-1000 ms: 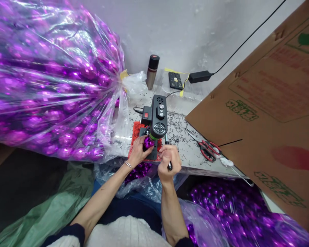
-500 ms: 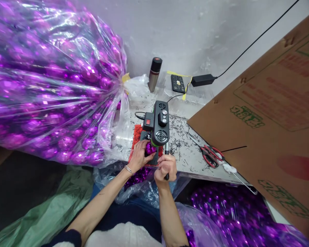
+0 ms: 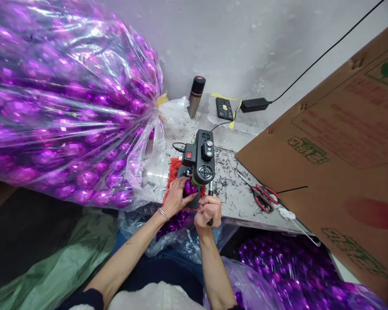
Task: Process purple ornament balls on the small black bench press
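Observation:
A shiny purple ball (image 3: pixel 190 187) sits under the front end of a black machine (image 3: pixel 204 157), with the fingers and thumb of my left hand (image 3: pixel 176 197) closed round it. My right hand (image 3: pixel 209 212) is wrapped round the black handle of a lever (image 3: pixel 210 192) at the machine's right front. A red switch (image 3: pixel 189 155) shows on the machine's left side. Beneath the machine lies a red mat (image 3: pixel 172 172). The far side of the ball is hidden by the machine.
A big clear bag of purple balls (image 3: pixel 67 125) fills the left. Behind stand a bottle (image 3: pixel 196 97) and a phone (image 3: pixel 224 108). Red-handled scissors (image 3: pixel 265 197) lie at the right beside a large cardboard box (image 3: pixel 336 163). Black scraps litter the table (image 3: pixel 242 206).
The whole view has shifted slightly. Both hands keep their places on the ball and the lever handle.

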### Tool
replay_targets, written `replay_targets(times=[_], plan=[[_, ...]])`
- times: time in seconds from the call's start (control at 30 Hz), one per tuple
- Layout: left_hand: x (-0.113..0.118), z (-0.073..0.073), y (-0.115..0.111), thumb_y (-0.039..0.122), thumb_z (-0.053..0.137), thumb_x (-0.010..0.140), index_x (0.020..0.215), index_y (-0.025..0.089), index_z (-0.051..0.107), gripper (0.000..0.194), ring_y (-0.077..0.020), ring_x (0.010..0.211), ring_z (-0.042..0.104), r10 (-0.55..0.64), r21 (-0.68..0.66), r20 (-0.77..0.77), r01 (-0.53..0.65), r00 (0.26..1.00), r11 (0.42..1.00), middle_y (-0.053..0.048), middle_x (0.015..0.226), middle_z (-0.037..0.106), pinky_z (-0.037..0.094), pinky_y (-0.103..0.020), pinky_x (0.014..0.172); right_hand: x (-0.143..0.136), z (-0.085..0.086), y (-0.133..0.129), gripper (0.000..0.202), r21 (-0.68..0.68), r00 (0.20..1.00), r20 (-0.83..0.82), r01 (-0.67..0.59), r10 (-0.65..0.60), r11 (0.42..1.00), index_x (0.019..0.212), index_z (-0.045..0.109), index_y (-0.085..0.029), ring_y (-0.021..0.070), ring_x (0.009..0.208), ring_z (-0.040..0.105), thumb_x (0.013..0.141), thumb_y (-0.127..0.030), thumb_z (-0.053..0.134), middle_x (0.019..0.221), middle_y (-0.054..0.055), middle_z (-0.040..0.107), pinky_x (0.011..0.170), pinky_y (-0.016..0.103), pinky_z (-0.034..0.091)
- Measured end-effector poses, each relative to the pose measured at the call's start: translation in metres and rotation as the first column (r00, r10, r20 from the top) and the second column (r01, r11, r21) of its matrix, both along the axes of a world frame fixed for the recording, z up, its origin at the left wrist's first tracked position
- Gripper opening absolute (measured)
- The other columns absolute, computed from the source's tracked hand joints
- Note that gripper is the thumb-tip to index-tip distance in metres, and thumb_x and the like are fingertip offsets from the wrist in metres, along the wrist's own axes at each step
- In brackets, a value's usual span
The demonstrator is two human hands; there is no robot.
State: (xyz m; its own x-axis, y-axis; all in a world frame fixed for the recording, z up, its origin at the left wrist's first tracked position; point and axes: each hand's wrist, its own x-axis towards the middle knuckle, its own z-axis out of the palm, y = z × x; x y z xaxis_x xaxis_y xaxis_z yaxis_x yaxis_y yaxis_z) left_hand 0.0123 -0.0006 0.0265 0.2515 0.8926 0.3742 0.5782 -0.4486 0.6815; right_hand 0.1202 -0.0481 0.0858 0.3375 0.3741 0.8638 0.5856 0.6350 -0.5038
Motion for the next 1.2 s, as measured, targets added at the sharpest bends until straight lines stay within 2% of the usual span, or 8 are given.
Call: replay_targets(times=[0.27, 0.4, 0.53, 0.67, 0.77, 0.93, 1.03, 1.2], plan=[[0.001, 0.000, 0.004, 0.043, 0.075, 0.092, 0.136, 0.019, 0.055, 0.054, -0.0314, 0.126, 0.064, -0.026, -0.006, 0.045, 0.027, 0.999, 1.000, -0.015, 0.131, 0.067, 0.049, -0.048, 0.108, 0.000, -0.010, 0.001, 0.039, -0.003, 0.999, 0.033, 0.006, -0.006, 1.000, 0.069, 0.046, -0.022, 0.0116, 0.061, 0.059, 0.107, -0.025, 0.036, 0.071, -0.003, 0.055, 0.073, 0.035, 0.054], [-0.001, 0.000, 0.006, 0.045, 0.074, 0.092, 0.139, 0.018, 0.052, 0.058, -0.0322, 0.128, 0.063, -0.063, 0.000, 0.073, 0.063, 0.995, 0.998, -0.016, 0.134, 0.066, 0.049, -0.051, 0.110, -0.001, 0.015, 0.000, 0.039, -0.055, 0.994, -0.105, 0.010, -0.016, 0.998, 0.068, 0.044, -0.023, 0.0116, 0.059, 0.055, 0.106, -0.024, 0.038, 0.067, -0.004, 0.051, 0.062, 0.029, 0.048], [-0.016, -0.001, -0.016, 0.042, 0.069, 0.096, 0.143, 0.018, 0.048, 0.057, -0.0319, 0.131, 0.063, -0.116, 0.030, 0.082, 0.114, 0.990, 0.993, -0.017, 0.137, 0.066, 0.048, -0.055, 0.115, 0.001, 0.050, -0.005, 0.038, -0.183, 0.988, -0.152, -0.031, 0.003, 0.983, 0.067, 0.050, -0.022, 0.0117, 0.063, 0.056, 0.105, -0.023, 0.044, 0.066, -0.003, 0.053, 0.060, 0.027, 0.044], [-0.048, 0.010, -0.044, 0.049, 0.071, 0.093, 0.145, 0.021, 0.048, 0.063, -0.0334, 0.139, 0.059, -0.123, 0.051, 0.028, 0.121, 0.992, 0.991, -0.017, 0.145, 0.062, 0.042, -0.059, 0.121, 0.003, 0.056, -0.009, 0.037, -0.206, 0.993, -0.114, -0.038, 0.015, 0.978, 0.068, 0.053, -0.021, 0.0122, 0.065, 0.058, 0.104, -0.023, 0.047, 0.068, -0.002, 0.056, 0.062, 0.028, 0.045], [-0.077, 0.029, -0.033, 0.049, 0.057, 0.101, 0.145, 0.019, 0.053, 0.053, -0.0314, 0.138, 0.060, 0.018, 0.013, 0.009, -0.018, 1.000, 1.000, -0.017, 0.146, 0.063, 0.049, -0.053, 0.117, 0.002, 0.045, -0.010, 0.038, -0.184, 0.995, -0.097, -0.035, 0.018, 0.982, 0.067, 0.051, -0.022, 0.0127, 0.066, 0.060, 0.104, -0.022, 0.046, 0.067, -0.002, 0.056, 0.061, 0.028, 0.045], [-0.118, 0.063, 0.027, 0.021, 0.035, 0.104, 0.134, 0.011, 0.063, 0.042, -0.0313, 0.125, 0.066, 0.321, -0.070, -0.238, -0.346, 0.916, 0.935, -0.018, 0.131, 0.071, 0.053, -0.051, 0.110, 0.001, 0.039, -0.010, 0.038, -0.161, 0.997, -0.071, -0.036, 0.025, 0.986, 0.066, 0.050, -0.022, 0.0138, 0.066, 0.061, 0.104, -0.020, 0.045, 0.064, -0.002, 0.055, 0.060, 0.028, 0.045], [-0.128, 0.077, 0.046, 0.008, 0.039, 0.096, 0.135, 0.010, 0.064, 0.047, -0.0353, 0.133, 0.059, 0.353, -0.065, -0.488, -0.437, 0.798, 0.897, -0.021, 0.141, 0.065, 0.053, -0.050, 0.107, 0.002, 0.041, -0.010, 0.038, -0.151, 0.999, -0.040, -0.022, 0.016, 0.988, 0.066, 0.051, -0.022, 0.0142, 0.066, 0.061, 0.103, -0.020, 0.045, 0.063, -0.003, 0.054, 0.062, 0.029, 0.045], [-0.131, 0.092, 0.057, 0.019, 0.052, 0.096, 0.144, 0.012, 0.057, 0.049, -0.0406, 0.131, 0.056, 0.292, -0.142, -0.694, -0.523, 0.658, 0.840, -0.025, 0.142, 0.060, 0.055, -0.051, 0.098, 0.002, 0.038, -0.012, 0.037, -0.178, 0.999, -0.032, -0.020, 0.014, 0.984, 0.067, 0.051, -0.022, 0.0129, 0.067, 0.060, 0.103, -0.020, 0.044, 0.067, -0.002, 0.057, 0.063, 0.028, 0.046]])
